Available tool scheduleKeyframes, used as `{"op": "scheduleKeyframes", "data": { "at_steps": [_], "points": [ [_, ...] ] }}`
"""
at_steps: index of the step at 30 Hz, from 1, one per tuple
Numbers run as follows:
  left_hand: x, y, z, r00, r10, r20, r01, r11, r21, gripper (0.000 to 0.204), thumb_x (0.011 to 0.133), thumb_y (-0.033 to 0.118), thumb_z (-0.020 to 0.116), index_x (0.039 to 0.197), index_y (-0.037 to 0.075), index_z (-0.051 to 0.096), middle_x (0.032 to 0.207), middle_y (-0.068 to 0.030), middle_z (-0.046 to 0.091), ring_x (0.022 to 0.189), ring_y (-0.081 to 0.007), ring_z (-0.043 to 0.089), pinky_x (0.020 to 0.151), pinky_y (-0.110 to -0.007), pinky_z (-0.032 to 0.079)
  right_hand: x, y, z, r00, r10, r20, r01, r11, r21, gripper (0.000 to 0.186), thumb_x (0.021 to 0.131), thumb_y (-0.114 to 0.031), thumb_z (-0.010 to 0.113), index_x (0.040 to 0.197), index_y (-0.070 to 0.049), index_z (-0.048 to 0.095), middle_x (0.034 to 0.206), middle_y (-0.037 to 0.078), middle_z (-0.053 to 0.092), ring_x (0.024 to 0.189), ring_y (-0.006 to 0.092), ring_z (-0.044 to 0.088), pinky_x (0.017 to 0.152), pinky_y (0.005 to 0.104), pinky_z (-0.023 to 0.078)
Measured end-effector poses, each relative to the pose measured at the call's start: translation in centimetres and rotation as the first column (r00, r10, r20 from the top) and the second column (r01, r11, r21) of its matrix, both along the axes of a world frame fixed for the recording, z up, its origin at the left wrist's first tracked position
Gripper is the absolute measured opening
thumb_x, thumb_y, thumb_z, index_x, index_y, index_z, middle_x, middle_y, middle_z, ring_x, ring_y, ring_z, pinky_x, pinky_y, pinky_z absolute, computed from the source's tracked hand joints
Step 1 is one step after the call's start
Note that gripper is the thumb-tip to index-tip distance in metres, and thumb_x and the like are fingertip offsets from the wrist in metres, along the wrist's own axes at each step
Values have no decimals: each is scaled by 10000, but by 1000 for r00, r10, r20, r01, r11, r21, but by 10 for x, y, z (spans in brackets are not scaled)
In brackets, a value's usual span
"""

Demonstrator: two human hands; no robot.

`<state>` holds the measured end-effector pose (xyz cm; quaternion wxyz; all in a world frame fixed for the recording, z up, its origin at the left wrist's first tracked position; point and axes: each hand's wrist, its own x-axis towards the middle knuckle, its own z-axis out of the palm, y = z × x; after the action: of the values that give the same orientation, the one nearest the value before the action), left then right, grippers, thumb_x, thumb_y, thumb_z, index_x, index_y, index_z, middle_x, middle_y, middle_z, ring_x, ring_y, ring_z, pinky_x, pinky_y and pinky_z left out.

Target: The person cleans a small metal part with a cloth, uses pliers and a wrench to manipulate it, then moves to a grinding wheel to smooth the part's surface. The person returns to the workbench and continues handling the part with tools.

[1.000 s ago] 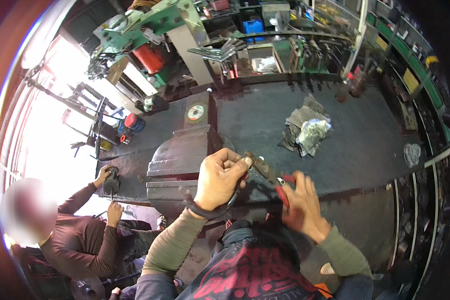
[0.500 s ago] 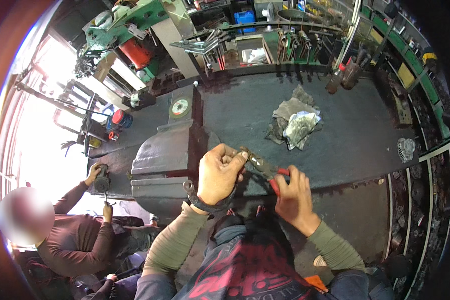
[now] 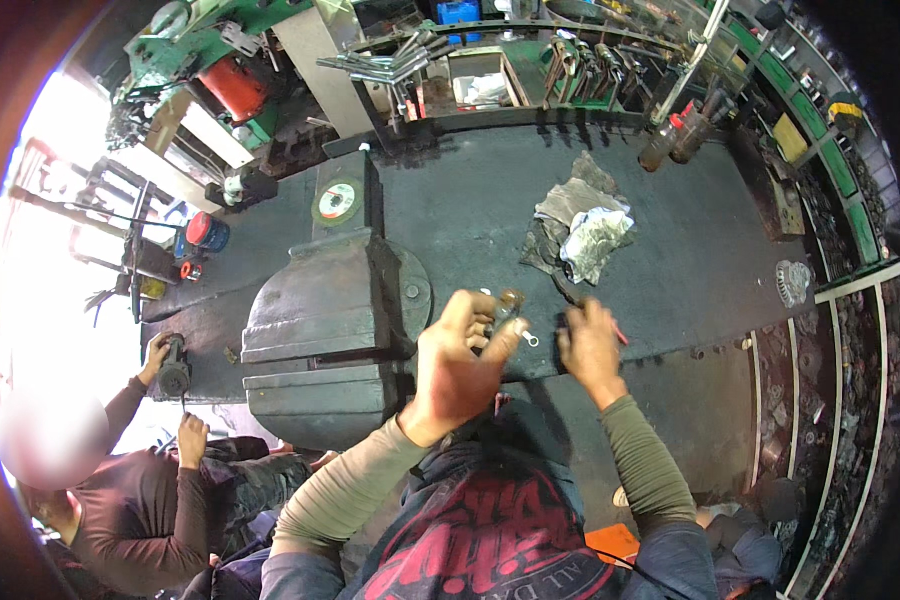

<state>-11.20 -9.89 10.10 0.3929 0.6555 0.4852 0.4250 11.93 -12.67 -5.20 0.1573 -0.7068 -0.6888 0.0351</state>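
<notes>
1. spreading across the middle, the dark desk [image 3: 470,220] is carrying a large vise [image 3: 315,310], with a round disc [image 3: 326,207] lying on the vise's rear block.
2. crumpled rags [image 3: 575,210] are lying to the right of the vise, and a finned metal part [image 3: 794,284] is sitting near the desk's right end.
3. shelving [image 3: 860,281] along the right is holding dark metal pieces [image 3: 840,430], and clamps [image 3: 582,75] are hanging behind the desk.
4. at the left, a co-worker [image 3: 135,510] is holding a dark cylindrical part [image 3: 173,377] on the desk.
5. an open box [image 3: 517,80] beyond the desk is containing something white [image 3: 483,91]; a blue container [image 3: 458,13] is standing behind it.
6. a red-capped bottle [image 3: 658,150] is standing at the back right, its contents too dim to tell; a red-lidded blue tub [image 3: 208,230] is sitting far left.
7. the left hand [image 3: 462,375] is pinching a small ring-ended metal piece [image 3: 527,335] over the desk's front part, its grip clamped on it.
8. the right hand [image 3: 592,352] is covering red-handled pliers [image 3: 622,337] just in front of the rags; i cannot tell whether its grip is closing around them.
</notes>
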Motion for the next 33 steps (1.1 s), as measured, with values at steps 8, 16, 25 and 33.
{"op": "scheduleKeyframes", "data": {
  "at_steps": [8, 16, 25, 33],
  "points": [
    [-3, 11, -3, 852, 5, 523, 222, 902, -371, 243, 976, 70, 738, 1119, -24, 565, 1010, -103, 707, 883, -130, 683, 826, -293, 570, -41, 21, -49, 982, 54, -180, -105, 954, -282, 292, 832, -51, 708, 1104, 22, 631, 1170, 245, 628, 1103, 456, 638, 928, 513, 551],
    [38, 32, 13, 856, -20, 517, 181, 948, -262, 242, 1021, 88, 677, 1189, -15, 536, 1104, -115, 703, 1019, -169, 696, 933, -334, 562, 17, 62, -23, 565, -434, -702, -347, 647, -679, 116, 873, -89, 690, 919, 17, 685, 776, 105, 695, 738, 203, 649, 680, 393, 524],
    [60, 35, -12, 534, 116, 838, 325, 886, -330, 408, 1136, 374, 443, 1270, 8, 563, 988, -69, 564, 829, -171, 557, 736, -341, 507, 86, 29, 82, 24, -214, -977, -207, 955, -214, 270, 1081, -307, 600, 1126, -46, 654, 787, -34, 524, 597, 65, 437, 549, 263, 415],
    [86, 24, -14, 529, 160, 834, 212, 926, -312, 397, 1116, 365, 506, 1255, -2, 567, 1055, -78, 605, 900, -167, 600, 797, -305, 514, 41, 19, 150, 326, 56, -944, -381, 921, -77, 274, 1092, -218, 575, 1172, 12, 700, 1027, 62, 722, 982, 120, 629, 866, 271, 490]
  ]
}}
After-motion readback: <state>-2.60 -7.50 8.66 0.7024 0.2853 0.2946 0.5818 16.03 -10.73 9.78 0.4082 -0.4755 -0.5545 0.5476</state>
